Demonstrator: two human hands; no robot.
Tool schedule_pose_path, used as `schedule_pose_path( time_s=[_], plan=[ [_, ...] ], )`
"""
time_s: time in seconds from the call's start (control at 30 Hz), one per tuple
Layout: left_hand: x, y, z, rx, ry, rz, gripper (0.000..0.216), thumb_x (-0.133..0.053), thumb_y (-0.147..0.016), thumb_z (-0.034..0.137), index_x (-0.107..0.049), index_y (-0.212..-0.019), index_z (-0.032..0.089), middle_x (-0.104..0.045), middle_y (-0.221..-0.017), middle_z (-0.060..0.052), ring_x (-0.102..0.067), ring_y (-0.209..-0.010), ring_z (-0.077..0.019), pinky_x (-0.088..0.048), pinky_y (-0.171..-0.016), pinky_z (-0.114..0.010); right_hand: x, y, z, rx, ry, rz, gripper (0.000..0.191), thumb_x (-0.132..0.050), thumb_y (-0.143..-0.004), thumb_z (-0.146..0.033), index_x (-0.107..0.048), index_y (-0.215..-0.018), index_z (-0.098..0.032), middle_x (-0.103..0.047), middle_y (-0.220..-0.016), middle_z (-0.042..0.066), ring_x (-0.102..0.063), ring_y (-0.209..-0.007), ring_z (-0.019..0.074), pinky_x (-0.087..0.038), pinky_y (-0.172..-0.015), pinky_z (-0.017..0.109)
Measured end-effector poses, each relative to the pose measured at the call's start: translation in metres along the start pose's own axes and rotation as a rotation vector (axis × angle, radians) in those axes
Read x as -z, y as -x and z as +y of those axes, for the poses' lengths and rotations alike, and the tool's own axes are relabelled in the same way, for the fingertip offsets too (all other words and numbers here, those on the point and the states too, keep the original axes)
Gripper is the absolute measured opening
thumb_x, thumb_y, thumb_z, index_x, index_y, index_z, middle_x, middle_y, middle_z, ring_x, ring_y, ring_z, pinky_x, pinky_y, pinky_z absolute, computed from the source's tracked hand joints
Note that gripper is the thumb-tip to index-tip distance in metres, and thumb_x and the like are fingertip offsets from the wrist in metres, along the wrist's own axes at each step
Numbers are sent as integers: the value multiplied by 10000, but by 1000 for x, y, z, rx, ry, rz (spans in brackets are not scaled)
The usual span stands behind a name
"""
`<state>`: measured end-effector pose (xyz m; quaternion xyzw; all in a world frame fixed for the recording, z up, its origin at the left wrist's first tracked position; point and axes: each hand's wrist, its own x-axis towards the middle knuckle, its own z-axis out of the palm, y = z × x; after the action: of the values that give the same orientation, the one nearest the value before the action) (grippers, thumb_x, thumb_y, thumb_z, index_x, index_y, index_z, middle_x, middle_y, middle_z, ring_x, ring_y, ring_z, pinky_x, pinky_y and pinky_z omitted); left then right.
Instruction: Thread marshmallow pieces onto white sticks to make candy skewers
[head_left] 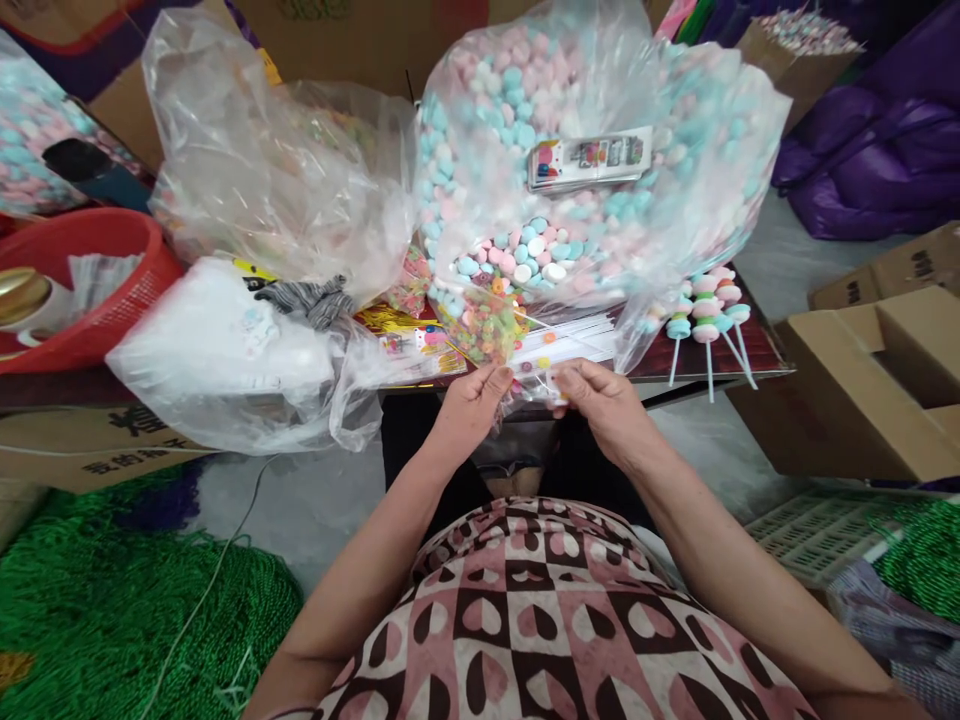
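Head view: my left hand (472,400) pinches the near edge of a small clear packet of coloured sweets (484,325), which rises up and away from me. My right hand (606,400) sits just beside it, its fingertips pressed together on something thin I cannot make out. The white sticks (581,340) lie crosswise on the counter (757,350), just beyond my right hand and nearer to it than to the left.

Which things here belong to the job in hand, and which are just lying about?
In hand: left hand and right hand on a clear printed wrapper; white sticks; bag of pastel sweets; finished sweet skewers.
Lying about: red basket; cardboard boxes; green netting; purple bags.
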<state>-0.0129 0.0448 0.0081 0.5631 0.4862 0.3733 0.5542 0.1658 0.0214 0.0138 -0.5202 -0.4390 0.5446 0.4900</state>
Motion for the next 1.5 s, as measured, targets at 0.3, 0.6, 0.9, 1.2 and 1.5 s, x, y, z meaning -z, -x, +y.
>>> schedule_pose_path(
  time_s=[0.3, 0.6, 0.9, 1.2, 1.5],
  plan=[
    [1, -2, -2, 219, 59, -329, 402, -663, -764, 562, -565, -777, 173, -494, -569, 59, -366, -441, -56, -251, -439, -200, 6, 2, -2, 107, 139, 159, 341, -704, -747, -482, -623, -618, -177, -503, -507, -43, -417, -486, 89, -338, -486, 228],
    [-23, -12, 8, 97, 5, -331, 328, -605, -831, 511, -595, -849, 184, -591, -652, 33, -537, -563, -101, -411, -632, -245, 22, 3, 3, 238, 389, 238, 595, -519, -865, -559, -324, -438, -195, -279, -435, -45, -261, -455, 77, -211, -453, 252],
    [-26, -19, -2, 18, 6, -129, 270, -665, -797, 464, -668, -791, 194, -625, -728, 6, -570, -691, -134, -451, -714, -260, 96, -3, -8, 239, 590, 354, 373, -503, -894, -465, -692, -725, -192, -626, -622, 0, -550, -590, 140, -411, -557, 235],
    [-25, -18, 0, -133, 2, -41, 188, -684, -789, 396, -702, -728, 219, -645, -822, -18, -568, -882, -178, -419, -941, -299, 205, -41, -18, -258, 1267, 650, 322, -492, -896, -359, -753, -1020, -214, -701, -1112, 118, -643, -976, 239, -445, -782, 310],
    [-21, -18, -2, -47, 64, 20, 246, -715, -756, 437, -700, -721, 195, -638, -760, -10, -538, -770, -155, -438, -742, -259, 217, -50, -15, -375, 1302, 656, 343, -451, -886, -280, -745, -1030, -176, -730, -1026, 164, -655, -980, 276, -450, -781, 342]
  ],
)
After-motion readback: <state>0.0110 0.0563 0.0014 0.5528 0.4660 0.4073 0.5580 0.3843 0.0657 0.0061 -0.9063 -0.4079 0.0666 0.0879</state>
